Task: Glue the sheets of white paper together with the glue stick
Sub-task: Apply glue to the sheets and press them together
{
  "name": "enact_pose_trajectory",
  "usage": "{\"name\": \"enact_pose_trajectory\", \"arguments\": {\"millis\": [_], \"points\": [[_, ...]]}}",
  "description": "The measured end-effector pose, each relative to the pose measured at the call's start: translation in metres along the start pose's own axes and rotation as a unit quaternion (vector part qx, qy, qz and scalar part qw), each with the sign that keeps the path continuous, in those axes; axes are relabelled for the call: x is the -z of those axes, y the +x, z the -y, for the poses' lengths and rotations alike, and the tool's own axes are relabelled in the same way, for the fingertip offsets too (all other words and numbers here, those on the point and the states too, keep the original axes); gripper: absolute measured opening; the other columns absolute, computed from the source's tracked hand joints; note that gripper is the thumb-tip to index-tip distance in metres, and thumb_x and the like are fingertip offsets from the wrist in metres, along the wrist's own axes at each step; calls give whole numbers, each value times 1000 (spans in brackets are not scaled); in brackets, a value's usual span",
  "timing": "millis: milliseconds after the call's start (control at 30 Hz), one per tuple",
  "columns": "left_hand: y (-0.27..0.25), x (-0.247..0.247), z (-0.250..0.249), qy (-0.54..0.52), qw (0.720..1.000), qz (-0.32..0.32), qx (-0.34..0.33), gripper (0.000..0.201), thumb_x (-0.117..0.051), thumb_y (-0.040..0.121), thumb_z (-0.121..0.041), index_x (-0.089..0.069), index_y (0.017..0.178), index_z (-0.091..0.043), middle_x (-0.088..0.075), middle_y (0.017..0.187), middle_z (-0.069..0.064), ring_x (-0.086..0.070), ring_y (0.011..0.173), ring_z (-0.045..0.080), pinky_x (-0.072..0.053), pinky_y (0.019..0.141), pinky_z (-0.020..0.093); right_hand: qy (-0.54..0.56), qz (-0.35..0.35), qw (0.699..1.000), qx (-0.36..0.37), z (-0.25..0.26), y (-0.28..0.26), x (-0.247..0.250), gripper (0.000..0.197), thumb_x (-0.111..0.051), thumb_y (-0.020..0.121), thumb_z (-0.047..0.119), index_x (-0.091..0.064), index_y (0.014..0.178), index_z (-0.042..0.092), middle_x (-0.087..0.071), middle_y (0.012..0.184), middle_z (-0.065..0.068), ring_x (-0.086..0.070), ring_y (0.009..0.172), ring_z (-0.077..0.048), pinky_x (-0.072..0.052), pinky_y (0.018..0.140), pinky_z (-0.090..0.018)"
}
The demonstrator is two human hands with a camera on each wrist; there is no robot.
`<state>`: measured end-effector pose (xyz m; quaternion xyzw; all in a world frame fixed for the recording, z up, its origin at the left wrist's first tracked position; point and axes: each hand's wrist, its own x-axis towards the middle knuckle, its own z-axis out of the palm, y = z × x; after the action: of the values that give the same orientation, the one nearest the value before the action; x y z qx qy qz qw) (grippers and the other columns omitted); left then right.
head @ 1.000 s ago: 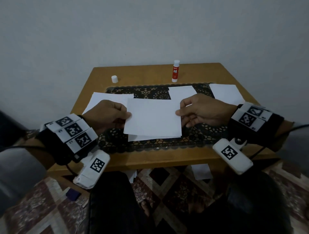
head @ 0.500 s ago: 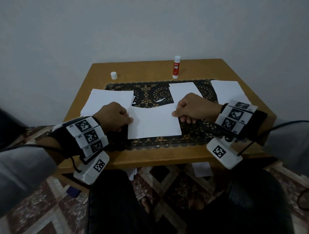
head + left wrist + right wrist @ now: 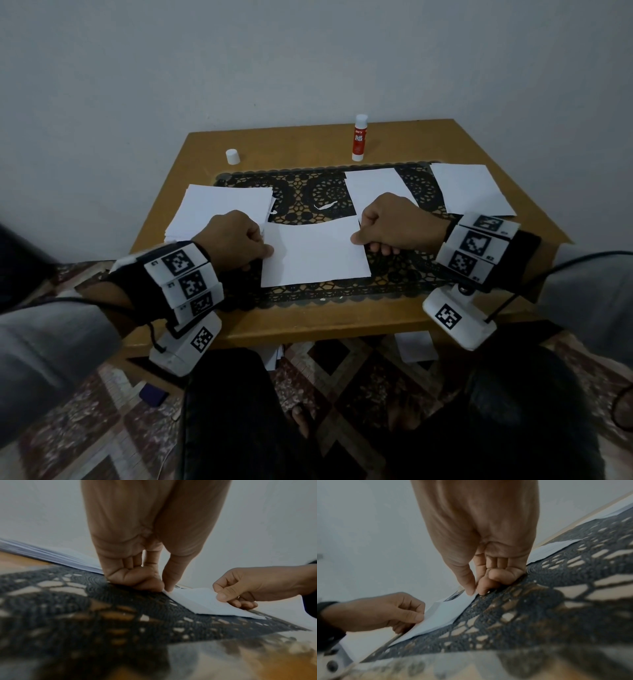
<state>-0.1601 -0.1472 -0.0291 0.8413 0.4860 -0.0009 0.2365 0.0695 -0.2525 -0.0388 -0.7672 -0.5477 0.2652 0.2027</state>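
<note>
Two hands on one flat white sheet [image 3: 313, 253] lying on the black lace mat [image 3: 308, 192]: from the head view your left hand [image 3: 233, 240] and right hand [image 3: 394, 222] each pinch a side edge. The glue stick [image 3: 359, 138] stands uncapped at the far edge of the smooth wooden table [image 3: 308, 329], its cap [image 3: 233, 156] far left. Left wrist view adds the thick paper stack [image 3: 51, 555]. Right wrist view shows thumb and forefinger [image 3: 467, 580] closed on the corner.

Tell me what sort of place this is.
Probably a room in a home: a small wooden table against a plain wall, a black lace mat on it, and a patterned carpet below.
</note>
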Motion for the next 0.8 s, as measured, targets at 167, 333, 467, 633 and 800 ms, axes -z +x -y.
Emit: {"name": "enact_pose_trajectory", "arguments": {"millis": [167,333,467,633,800], "points": [[1,0,-5,111,993,-29,-41,27,-68,85,-32,-53,69,-16,-57,72,1,-55,72,19,-37,58,26,-62,-18,998,8,6,-3,-3,28,-72,84,22,-67,76,-4,-72,70,-13,-63,53,-17,-44,54,-17],[6,11,-15,191,963,-24,-187,36,-64,88,-33,-53,119,-19,-54,115,5,-48,102,21,-41,84,31,-103,-31,994,31,9,-5,-3,31,-74,82,28,-57,96,6,-62,87,-4,-54,74,-16,-41,60,-24],[17,11,-27,272,942,36,-195,56,-62,88,-39,-42,135,-17,-51,129,7,-46,116,25,-42,94,36,-141,-26,988,52,12,-5,-2,39,-72,84,30,-49,110,13,-46,78,9,-47,78,-15,-32,56,-23],[32,9,-36,292,942,68,-152,58,-69,82,-42,-45,128,-15,-55,122,7,-52,108,26,-46,89,36,-170,-20,983,67,15,-3,-5,38,-68,87,25,-50,117,8,-50,93,0,-47,86,-18,-33,66,-28],[37,14,-38,238,959,52,-143,30,-65,87,-25,-56,111,-9,-52,98,3,-48,89,21,-34,70,25,-158,-20,985,61,10,-2,-6,36,-68,88,27,-52,116,12,-55,96,-1,-46,86,-16,-35,68,-27]]}}
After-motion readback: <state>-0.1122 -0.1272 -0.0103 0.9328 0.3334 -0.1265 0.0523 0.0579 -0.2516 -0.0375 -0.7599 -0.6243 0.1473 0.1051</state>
